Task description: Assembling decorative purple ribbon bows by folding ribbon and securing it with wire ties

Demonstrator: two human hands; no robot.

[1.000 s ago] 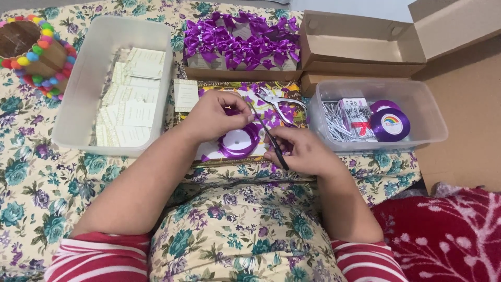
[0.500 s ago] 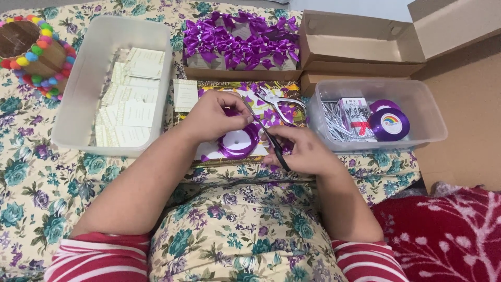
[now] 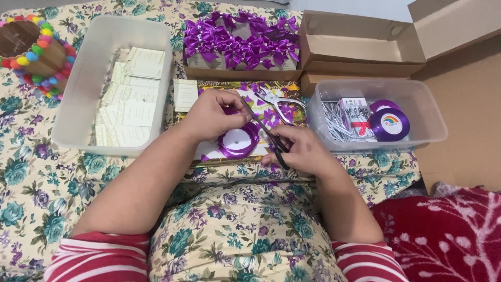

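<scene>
scissors (image 3: 263, 130) raised since before; right hand (image 3: 302, 151) fingers grip them, left hand (image 3: 211, 112) pinches ribbon; floral cloth (image 3: 31, 172).

Bright, even indoor light falls from above; shadows are soft and faint, focus is sharp throughout, with slight wide-angle bending at the edges.

One head-worn camera looks steeply down, close over the lap workspace.
</scene>
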